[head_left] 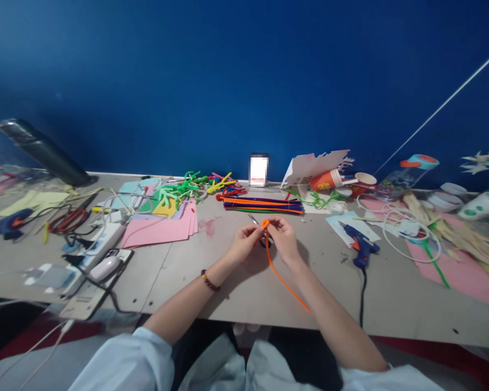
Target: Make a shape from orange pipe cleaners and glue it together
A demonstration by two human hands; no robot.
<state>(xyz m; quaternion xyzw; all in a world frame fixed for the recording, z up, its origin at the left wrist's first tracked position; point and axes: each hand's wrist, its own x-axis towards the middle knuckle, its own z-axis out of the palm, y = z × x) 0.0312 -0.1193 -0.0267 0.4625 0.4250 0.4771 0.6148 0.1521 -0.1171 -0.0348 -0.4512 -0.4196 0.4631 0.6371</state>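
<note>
Between my two hands is an orange pipe cleaner (280, 275), bent into a small coil at the top, with a long tail hanging toward the table's front edge. My left hand (246, 239) pinches the coil from the left. From the right, my right hand (283, 239) grips it with closed fingertips. A pair of scissors (253, 219) lies on the table behind and under my hands, its handles partly hidden. Just beyond my fingers rests a bundle of pipe cleaners (263, 204) in purple, orange and other colours.
A phone (258, 170) stands against the blue wall. Green pipe cleaner shapes (179, 193) and pink paper (158, 229) lie left; a power strip (101, 244) is nearer. To the right are a blue glue gun (361, 247) with its cord, paper cups (326, 180) and a white cable (411, 255).
</note>
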